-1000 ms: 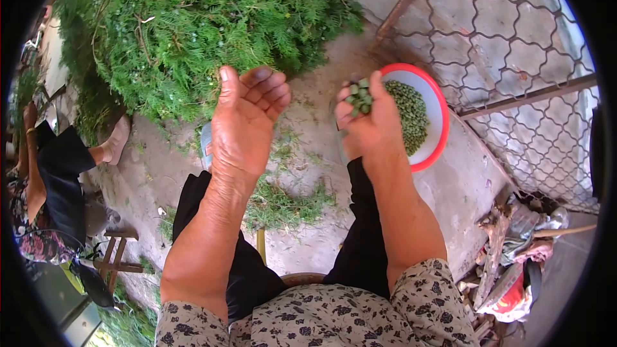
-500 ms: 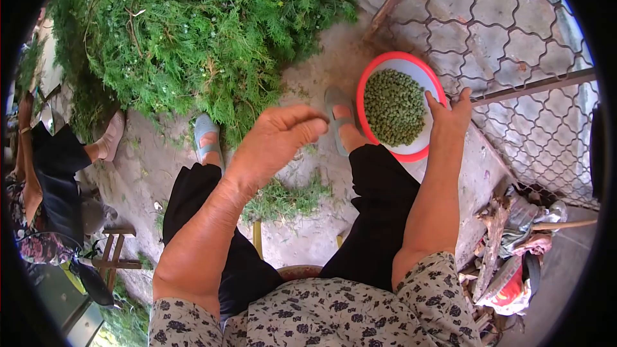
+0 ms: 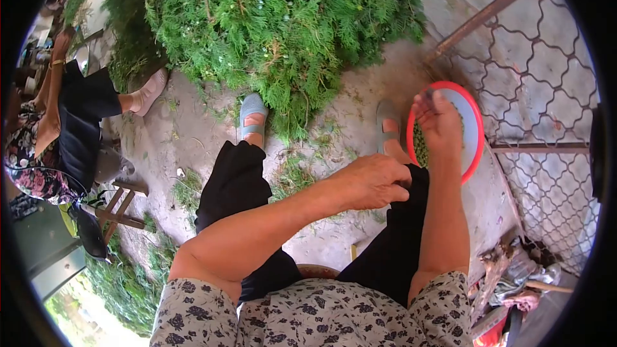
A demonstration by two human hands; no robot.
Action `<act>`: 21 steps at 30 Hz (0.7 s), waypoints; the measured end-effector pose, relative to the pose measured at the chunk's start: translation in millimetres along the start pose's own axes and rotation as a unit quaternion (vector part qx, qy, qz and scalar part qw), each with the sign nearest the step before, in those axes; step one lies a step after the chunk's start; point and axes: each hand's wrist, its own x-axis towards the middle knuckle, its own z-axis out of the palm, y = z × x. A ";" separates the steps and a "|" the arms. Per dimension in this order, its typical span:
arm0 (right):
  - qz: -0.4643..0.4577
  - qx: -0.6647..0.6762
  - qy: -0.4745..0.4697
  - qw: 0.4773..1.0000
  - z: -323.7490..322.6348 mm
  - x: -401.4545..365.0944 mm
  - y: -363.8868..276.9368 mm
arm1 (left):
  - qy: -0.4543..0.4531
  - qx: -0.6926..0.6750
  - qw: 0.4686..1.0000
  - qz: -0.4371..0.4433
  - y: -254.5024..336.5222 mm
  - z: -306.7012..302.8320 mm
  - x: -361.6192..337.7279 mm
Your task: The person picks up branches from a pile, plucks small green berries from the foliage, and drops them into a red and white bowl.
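Over basin point(image 3: 472, 130) (red-rimmed), right hand point(image 3: 439, 122)

The basin point(image 3: 472, 138) is white with a red rim, the berries point(image 3: 420, 148) green. A dark floral print covers the pale shirt point(image 3: 321, 311); the trousers point(image 3: 234, 177) are black.
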 end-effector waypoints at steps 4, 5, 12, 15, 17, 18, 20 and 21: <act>0.027 -0.123 -0.018 0.992 9.6 0.9 50.1 | 0.029 0.008 1.000 0.003 5.4 -8.0 -8.7; 0.048 -0.168 -0.033 0.984 11.8 1.4 58.3 | 0.029 0.012 1.000 -0.003 7.2 -10.9 -11.3; 0.066 -0.312 -0.113 0.941 51.6 13.6 80.7 | 0.139 -0.055 0.989 0.020 5.0 -37.3 -26.7; 0.051 -0.329 -0.159 0.929 57.5 22.2 88.9 | 0.356 0.209 0.909 0.063 15.3 -58.8 -44.3; 0.001 -0.317 -0.161 0.935 80.1 2.3 82.9 | 0.391 0.329 0.859 0.025 46.5 -87.2 -67.2; -0.052 -0.298 -0.166 0.939 86.3 -1.1 82.5 | 0.404 0.351 0.845 0.010 58.4 -96.1 -75.7; 0.095 -0.305 -0.159 0.934 84.8 47.2 98.5 | 0.501 0.368 0.774 0.117 60.2 -99.5 -85.3; 0.010 -0.365 -0.149 0.919 99.4 44.6 107.1 | 0.500 0.359 0.780 0.110 54.7 -106.1 -93.6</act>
